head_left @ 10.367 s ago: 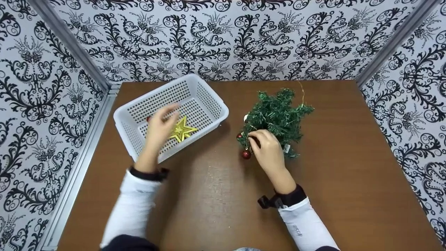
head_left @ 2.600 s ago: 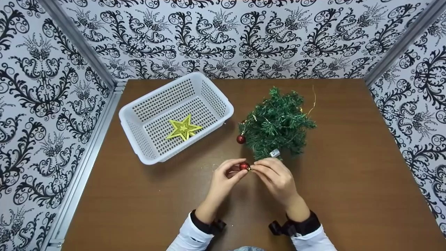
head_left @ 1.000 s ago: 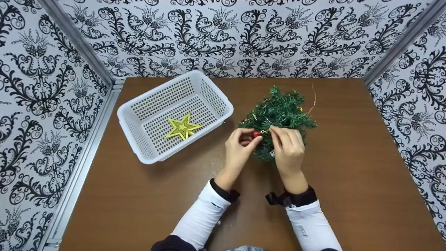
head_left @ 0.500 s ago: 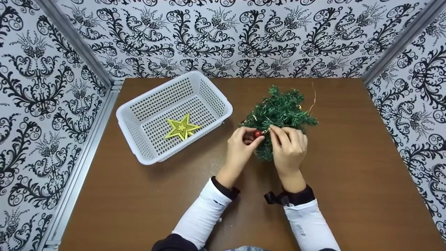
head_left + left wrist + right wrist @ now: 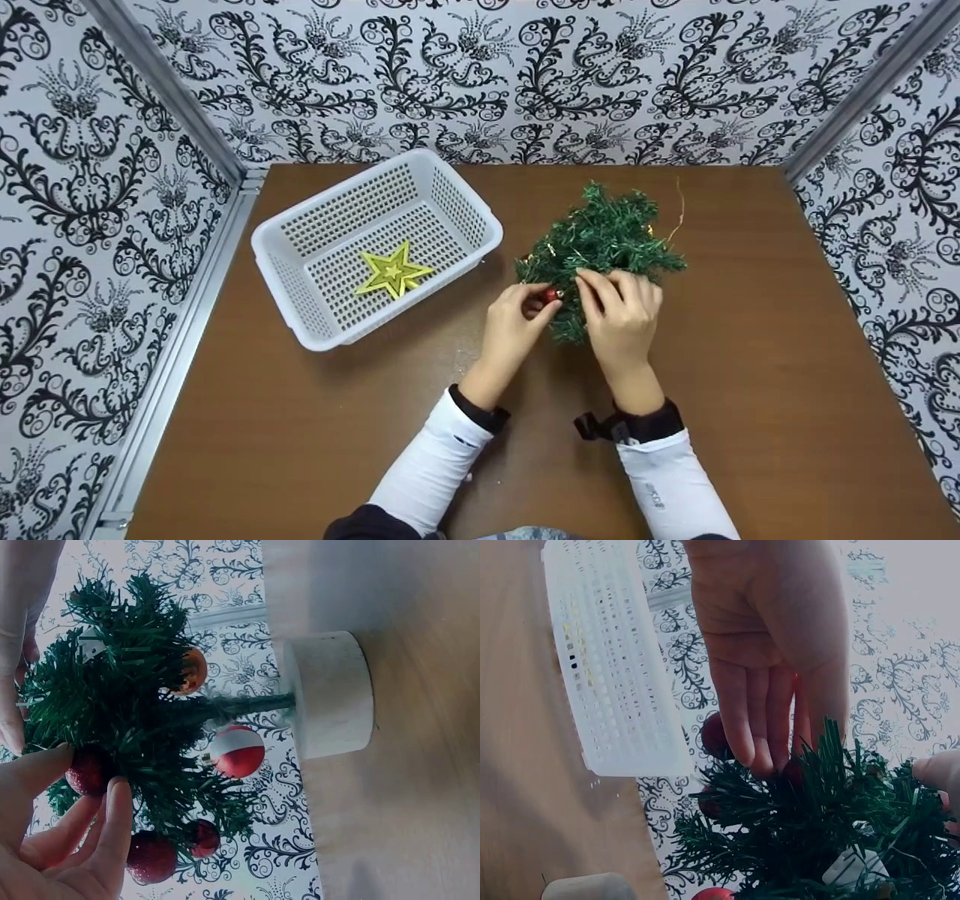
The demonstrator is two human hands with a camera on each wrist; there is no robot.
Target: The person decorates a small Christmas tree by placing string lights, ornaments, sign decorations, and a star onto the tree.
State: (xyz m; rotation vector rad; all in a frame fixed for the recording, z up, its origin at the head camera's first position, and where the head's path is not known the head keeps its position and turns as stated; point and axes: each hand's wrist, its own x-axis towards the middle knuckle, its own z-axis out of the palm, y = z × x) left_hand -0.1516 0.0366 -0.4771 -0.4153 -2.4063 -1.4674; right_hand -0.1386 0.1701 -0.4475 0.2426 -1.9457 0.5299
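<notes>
A small green artificial Christmas tree [image 5: 600, 232] stands right of centre in the head view. In front of it, my left hand [image 5: 511, 322] pinches a red bauble [image 5: 551, 295] between thumb and fingers. In the left wrist view this glittery dark red bauble [image 5: 88, 771] lies against the branches. My right hand [image 5: 624, 319] has thumb and fingertips pinched together at the bauble's gold string, close over the front branches; the string's end is hidden there. Several other ornaments hang on the tree, among them a red-and-white bauble [image 5: 238, 751], an orange bauble [image 5: 187, 671] and a red bauble [image 5: 151, 856].
A white perforated basket [image 5: 300, 315] stands left of the tree with a yellow star [image 5: 392, 271] inside. The tree's round white base [image 5: 330, 694] rests on the brown table [image 5: 420, 420]. A thin gold wire [image 5: 680, 206] sticks up behind the tree. Patterned walls enclose the table.
Earlier my left hand was over the basket; later both hands held the bauble in front of the tree, then moved up to its branches. Lately the bauble has shifted slightly toward me.
</notes>
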